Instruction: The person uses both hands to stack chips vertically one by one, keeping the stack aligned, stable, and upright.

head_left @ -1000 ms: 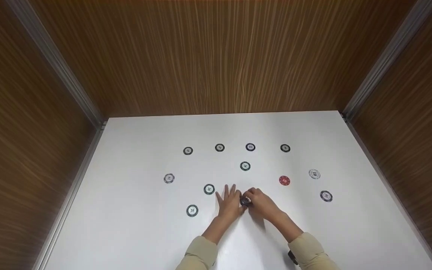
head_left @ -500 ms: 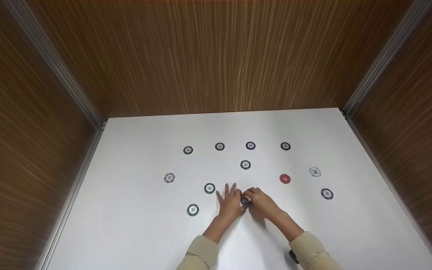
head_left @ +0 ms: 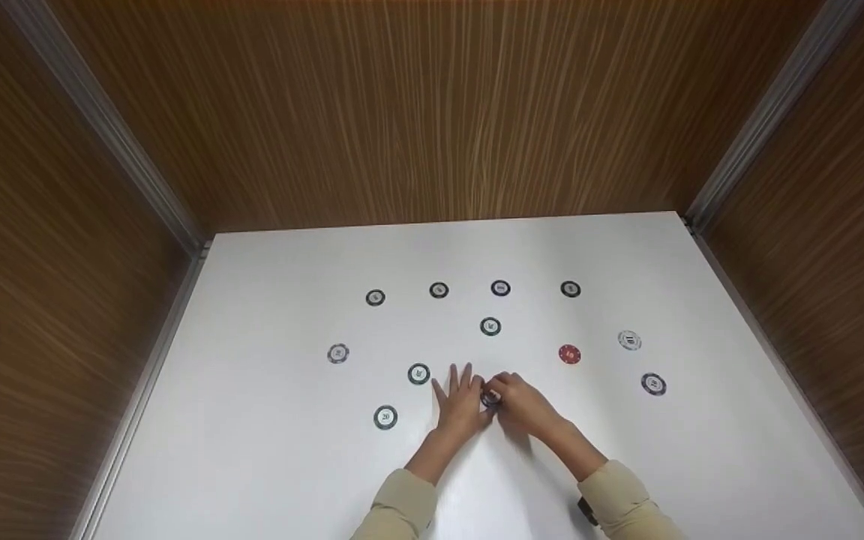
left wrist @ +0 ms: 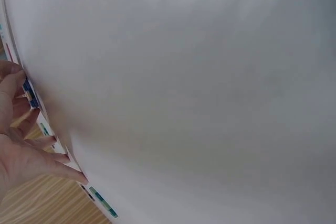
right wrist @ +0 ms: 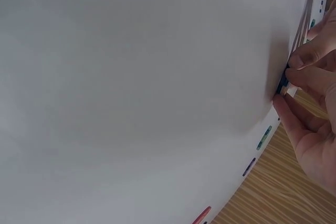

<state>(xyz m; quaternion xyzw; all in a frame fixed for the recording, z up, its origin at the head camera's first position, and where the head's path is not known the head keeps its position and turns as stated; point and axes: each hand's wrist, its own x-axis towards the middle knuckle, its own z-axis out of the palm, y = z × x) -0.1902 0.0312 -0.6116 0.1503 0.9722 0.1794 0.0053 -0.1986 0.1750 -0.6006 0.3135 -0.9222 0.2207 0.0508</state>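
Note:
In the head view my hands meet near the middle of the white table (head_left: 282, 450) around a small stack of dark blue poker chips (head_left: 490, 400). My left hand (head_left: 460, 412) holds the stack's left side between thumb and index finger, its other fingers spread on the tabletop. From the right, the bent fingers of my right hand (head_left: 526, 406) grip the same stack and cover part of it. Both wrist views show the chips edge-on: the stack (left wrist: 31, 94) beside the left fingertips, and the stack (right wrist: 282, 83) between the fingers of both hands.
Loose chips lie flat around the hands: a green one (head_left: 418, 373), another green one (head_left: 385, 417), a red one (head_left: 569, 354), a white one (head_left: 629, 340) and several more farther back. Wood-grain panels (head_left: 432, 112) enclose the table. A dark object (head_left: 586, 511) shows beside the right sleeve.
Both hands stay at the stack with barely any movement. The head view has drifted a little, so the table and loose chips appear slightly higher; their layout is the same.

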